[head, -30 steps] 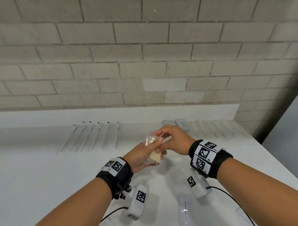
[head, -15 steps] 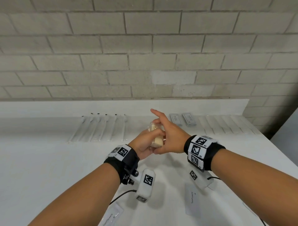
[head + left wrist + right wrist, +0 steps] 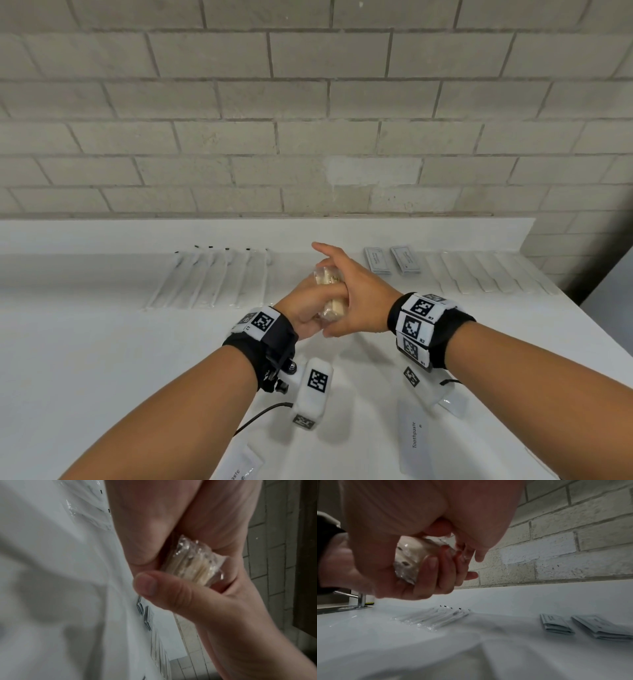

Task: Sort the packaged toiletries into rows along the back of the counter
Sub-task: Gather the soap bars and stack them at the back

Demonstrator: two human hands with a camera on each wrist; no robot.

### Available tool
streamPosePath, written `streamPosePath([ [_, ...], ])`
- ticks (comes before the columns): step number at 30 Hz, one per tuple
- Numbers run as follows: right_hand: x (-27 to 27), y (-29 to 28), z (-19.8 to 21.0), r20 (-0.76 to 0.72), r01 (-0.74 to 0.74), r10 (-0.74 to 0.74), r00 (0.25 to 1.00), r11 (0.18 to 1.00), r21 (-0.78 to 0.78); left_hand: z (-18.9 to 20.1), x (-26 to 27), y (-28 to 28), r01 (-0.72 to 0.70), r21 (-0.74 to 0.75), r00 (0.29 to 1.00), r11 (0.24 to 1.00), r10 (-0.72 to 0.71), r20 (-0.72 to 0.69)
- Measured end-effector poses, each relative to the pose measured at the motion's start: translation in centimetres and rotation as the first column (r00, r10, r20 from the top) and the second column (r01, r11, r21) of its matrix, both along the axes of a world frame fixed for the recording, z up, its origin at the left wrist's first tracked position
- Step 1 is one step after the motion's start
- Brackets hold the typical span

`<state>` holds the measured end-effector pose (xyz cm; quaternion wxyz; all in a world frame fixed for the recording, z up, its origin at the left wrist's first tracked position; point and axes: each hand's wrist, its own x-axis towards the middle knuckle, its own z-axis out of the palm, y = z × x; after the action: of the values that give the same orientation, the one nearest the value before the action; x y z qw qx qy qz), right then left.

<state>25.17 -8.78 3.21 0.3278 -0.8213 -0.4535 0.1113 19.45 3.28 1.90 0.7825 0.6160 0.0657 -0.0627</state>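
Observation:
A small stack of cream packets in clear wrap [image 3: 334, 303] is held above the counter's middle between both hands. My left hand [image 3: 305, 308] grips it from the left, fingers curled round it. My right hand [image 3: 359, 294] closes on it from the right, thumb underneath and forefinger stretched toward the wall. In the left wrist view the packets [image 3: 192, 563] sit between my left palm and the right thumb. The right wrist view shows the left hand's fingers [image 3: 428, 574] wrapped round the packets [image 3: 407, 559].
Along the back of the white counter [image 3: 85, 342] lie a row of clear-wrapped long sticks [image 3: 212, 281], two grey sachet piles [image 3: 376, 262] [image 3: 406, 258] and a row of white long packets [image 3: 489, 274]. Toothpaste packets [image 3: 414, 438] [image 3: 243, 469] lie near the front edge.
The right hand went from pinching the packets' top to closing on their right side, forefinger now stretched out. Both hands, still holding the packets, moved slightly toward the wall.

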Motion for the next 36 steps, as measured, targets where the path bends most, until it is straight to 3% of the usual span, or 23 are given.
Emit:
streamPosePath([
  [8,1.1,1.2,0.0,0.008,0.028,-0.028,1.000,0.999,-0.031,-0.7,1.1,1.0,-0.044,-0.061,0.996,0.997,0.040,-0.079],
  [11,1.6,1.7,0.1,0.039,0.034,-0.030,0.999,0.994,-0.102,-0.8,1.6,1.8,-0.025,0.002,0.991,1.000,0.025,-0.132],
  [16,3.0,2.3,0.1,0.098,0.065,-0.041,0.994,0.965,-0.254,-1.4,3.1,3.5,-0.054,0.238,0.978,0.970,0.099,-0.181],
  [25,8.4,4.4,-0.7,0.094,0.104,-0.072,0.993,0.903,-0.417,-3.0,9.9,5.5,-0.040,0.328,0.973,0.944,0.112,-0.203],
  [31,12.6,6.0,-2.6,0.135,0.351,-0.325,0.936,0.844,-0.405,-5.3,15.9,7.1,-0.092,0.335,0.957,0.938,0.176,-0.230],
  [36,15.1,7.6,-4.7,0.037,0.473,-0.525,0.850,0.731,-0.492,-7.2,19.7,8.6,-0.042,0.429,0.955,0.903,0.162,-0.248],
])
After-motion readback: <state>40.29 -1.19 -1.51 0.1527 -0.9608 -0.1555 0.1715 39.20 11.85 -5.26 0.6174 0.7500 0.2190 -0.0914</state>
